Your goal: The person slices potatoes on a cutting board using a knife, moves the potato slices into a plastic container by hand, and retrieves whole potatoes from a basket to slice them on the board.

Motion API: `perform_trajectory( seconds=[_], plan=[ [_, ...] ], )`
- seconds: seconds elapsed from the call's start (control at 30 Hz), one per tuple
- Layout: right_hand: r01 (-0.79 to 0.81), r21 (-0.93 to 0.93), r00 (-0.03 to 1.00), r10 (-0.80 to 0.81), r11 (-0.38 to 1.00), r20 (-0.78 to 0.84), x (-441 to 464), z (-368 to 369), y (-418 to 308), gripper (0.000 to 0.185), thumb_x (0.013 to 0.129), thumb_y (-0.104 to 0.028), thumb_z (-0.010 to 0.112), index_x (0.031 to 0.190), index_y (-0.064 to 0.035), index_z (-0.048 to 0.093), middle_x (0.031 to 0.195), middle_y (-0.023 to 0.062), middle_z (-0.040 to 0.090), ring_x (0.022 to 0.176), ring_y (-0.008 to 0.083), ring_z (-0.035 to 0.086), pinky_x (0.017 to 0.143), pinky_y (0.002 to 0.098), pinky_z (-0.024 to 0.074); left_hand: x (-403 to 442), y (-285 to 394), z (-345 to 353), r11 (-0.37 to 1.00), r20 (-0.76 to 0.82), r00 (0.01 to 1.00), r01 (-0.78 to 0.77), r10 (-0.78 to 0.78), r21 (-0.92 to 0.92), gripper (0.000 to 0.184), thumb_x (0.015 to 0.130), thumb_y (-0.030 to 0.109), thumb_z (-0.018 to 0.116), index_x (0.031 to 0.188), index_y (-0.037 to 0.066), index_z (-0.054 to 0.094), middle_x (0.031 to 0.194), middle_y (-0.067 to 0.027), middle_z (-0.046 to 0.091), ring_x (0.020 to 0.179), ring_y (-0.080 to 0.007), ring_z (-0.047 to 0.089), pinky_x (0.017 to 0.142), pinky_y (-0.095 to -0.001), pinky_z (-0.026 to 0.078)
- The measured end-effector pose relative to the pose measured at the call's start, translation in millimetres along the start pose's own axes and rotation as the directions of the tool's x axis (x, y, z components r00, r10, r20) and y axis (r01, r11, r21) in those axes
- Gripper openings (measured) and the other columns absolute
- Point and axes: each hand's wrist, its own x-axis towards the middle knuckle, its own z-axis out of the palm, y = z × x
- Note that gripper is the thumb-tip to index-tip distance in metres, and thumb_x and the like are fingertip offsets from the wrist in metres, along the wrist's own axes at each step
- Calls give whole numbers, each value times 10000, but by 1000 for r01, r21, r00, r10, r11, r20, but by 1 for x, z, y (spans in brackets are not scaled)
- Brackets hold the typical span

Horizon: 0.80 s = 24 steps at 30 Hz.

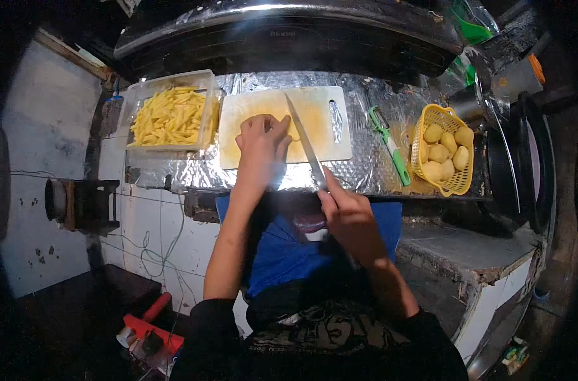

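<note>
A white cutting board (336,147) with yellow stains lies on the foil-covered counter. My left hand (262,143) rests on it with bent fingers, pressing a pale yellow piece of potato (293,131) that is mostly hidden beneath the fingers. My right hand (345,206) is closed round the handle of a long knife (307,143). Its blade slants up and left over the board, just right of the potato piece. On the left, a clear plastic container (214,117) holds many cut yellow potato sticks (171,117).
Right of the board lies a green peeler (397,159). Beyond it, a yellow basket (451,185) holds several peeled potatoes (438,152). A black stove (282,47) runs along the back. Pans and a metal pot (466,101) stand at the far right.
</note>
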Motion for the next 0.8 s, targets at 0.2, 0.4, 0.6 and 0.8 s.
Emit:
perform_trajectory(
  seconds=[0.2,0.4,0.6,0.8],
  plan=[
    [185,103,982,-179,977,-63,-5,3,13,414,950,-146,556,1330,17,536,746,264,623,719,359,687,672,400,525,-2,-17,1,977,6,1000,6,-5,-215,345,799,162,733,1134,84,714,1070,-119,610,1062,-312,538,932,-406,437],
    [137,-38,987,-140,990,-85,-3,5,12,426,970,-177,522,1353,10,521,762,271,621,723,370,684,666,407,524,-1,-15,3,980,-11,999,39,-42,-197,330,780,167,756,1097,80,732,1079,-115,614,1072,-308,541,939,-393,438],
    [87,-110,996,-88,990,-1,-3,6,1,463,994,-210,481,1411,-10,455,774,278,628,760,414,674,676,429,523,-2,-14,4,981,-38,999,25,-33,-194,326,776,170,765,1090,85,737,1078,-99,615,1070,-294,542,940,-386,438],
    [33,-175,998,-24,984,53,-4,15,1,493,1014,-227,446,1458,-21,381,843,285,637,800,451,656,705,452,518,-2,-16,6,980,-33,998,41,-48,-197,311,781,172,760,1074,71,738,1074,-89,618,1069,-288,542,939,-386,437]
  ],
)
